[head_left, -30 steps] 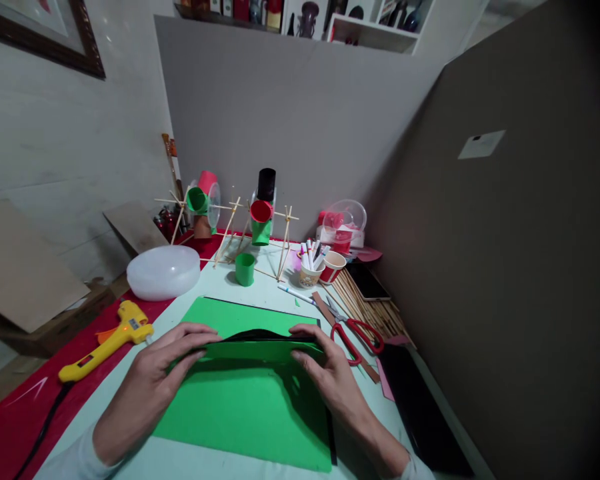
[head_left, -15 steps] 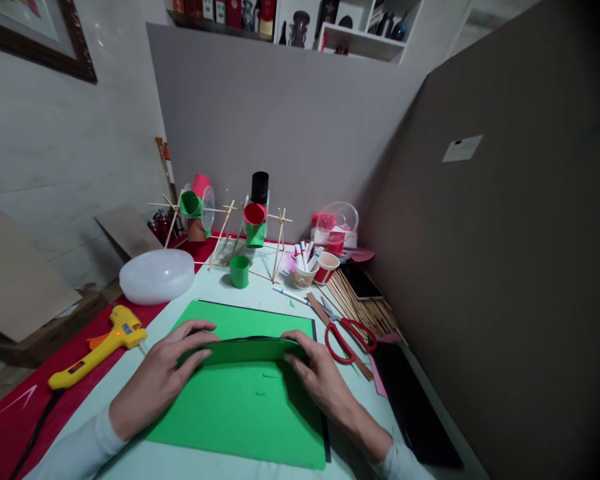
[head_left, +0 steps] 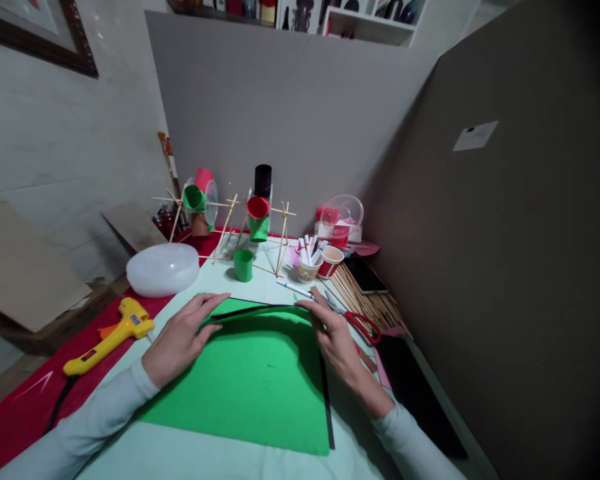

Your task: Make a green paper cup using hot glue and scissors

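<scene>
- Yellow plastic glue gun (head_left: pixel 105 339): lies on glossy red covering (head_left: pixel 27 410), apart from both hands.
- Left hand (head_left: pixel 184 341): half-curled, thumb and fingers gripping the far left edge of a large, rectangular green foam-like sheet (head_left: pixel 240 387).
- Sheet: between hands, on pale table cover (head_left: pixel 180 453); far edge bowed. Separate raised piece? Cannot tell.
- Step, judged: bending that edge. Next move likely calls for even grip.
- Right hand (head_left: pixel 341 343): curled, gripping the far right edge; thumb hidden.
- Red-handled metal scissors (head_left: pixel 364 327): just beside it.
</scene>
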A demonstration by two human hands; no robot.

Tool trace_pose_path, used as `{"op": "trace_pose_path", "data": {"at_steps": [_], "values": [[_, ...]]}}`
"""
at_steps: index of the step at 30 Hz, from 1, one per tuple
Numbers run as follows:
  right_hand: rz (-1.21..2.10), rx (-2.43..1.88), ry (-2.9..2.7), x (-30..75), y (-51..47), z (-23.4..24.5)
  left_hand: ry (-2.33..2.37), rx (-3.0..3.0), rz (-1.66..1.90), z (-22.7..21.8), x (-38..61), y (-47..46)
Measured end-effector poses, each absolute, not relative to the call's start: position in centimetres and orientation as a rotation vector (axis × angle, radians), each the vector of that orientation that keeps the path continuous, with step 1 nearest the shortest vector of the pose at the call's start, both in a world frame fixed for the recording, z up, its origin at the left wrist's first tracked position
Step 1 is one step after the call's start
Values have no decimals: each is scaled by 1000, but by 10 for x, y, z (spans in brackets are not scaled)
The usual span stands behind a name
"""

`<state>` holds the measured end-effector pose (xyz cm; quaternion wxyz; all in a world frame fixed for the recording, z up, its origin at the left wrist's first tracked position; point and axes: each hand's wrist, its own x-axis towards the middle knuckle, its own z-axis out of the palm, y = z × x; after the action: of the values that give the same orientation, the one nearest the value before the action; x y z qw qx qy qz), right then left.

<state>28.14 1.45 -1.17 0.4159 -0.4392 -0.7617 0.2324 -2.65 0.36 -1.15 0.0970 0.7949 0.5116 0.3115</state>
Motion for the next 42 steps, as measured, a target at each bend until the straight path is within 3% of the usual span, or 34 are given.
{"op": "trace_pose_path", "data": {"at_steps": [7,17,27,35,39,42], "values": [[588,-1166,-1971,287,22,-27,1598,2281,744,-34,-43,10],[698,-969,-2172,284,-50,-19,1471,2282,754,-47,-54,16],[1139,-870,-2213,267,-111,20,1389,2158,762,-36,-64,26],[638,-1178,-1912,276,-11,2,1443,2044,994,9,-72,31],[520,-1183,-1923,267,17,-4,1570,2168,1162,1,-58,40],[547,-1122,-2024,258,5,-8,1434,2522,1096,-10,-43,41]]}}
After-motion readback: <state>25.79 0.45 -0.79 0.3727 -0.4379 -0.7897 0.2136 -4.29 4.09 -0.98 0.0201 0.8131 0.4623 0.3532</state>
